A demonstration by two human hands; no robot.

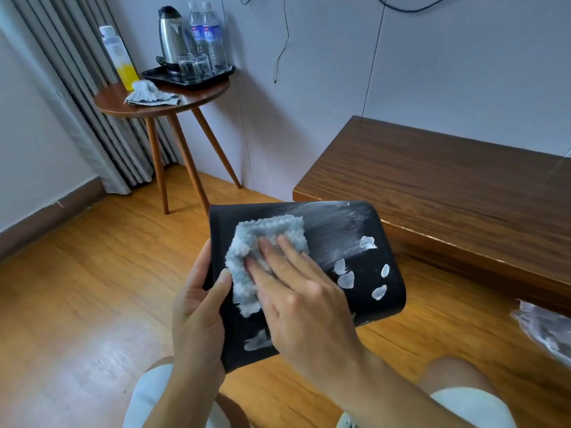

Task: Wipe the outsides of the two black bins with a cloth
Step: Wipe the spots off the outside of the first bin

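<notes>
Smeared black bin point(340, 242) lies sideways under grey cloth point(265, 242).

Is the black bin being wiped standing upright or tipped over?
Tipped over: the black bin lies on its side, gripped by the left hand, its broad smeared wall facing up.

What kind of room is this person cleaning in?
Probably a hotel guest room: a round side table bears a tray holding a kettle, water bottles and glasses, beside curtains.
</notes>
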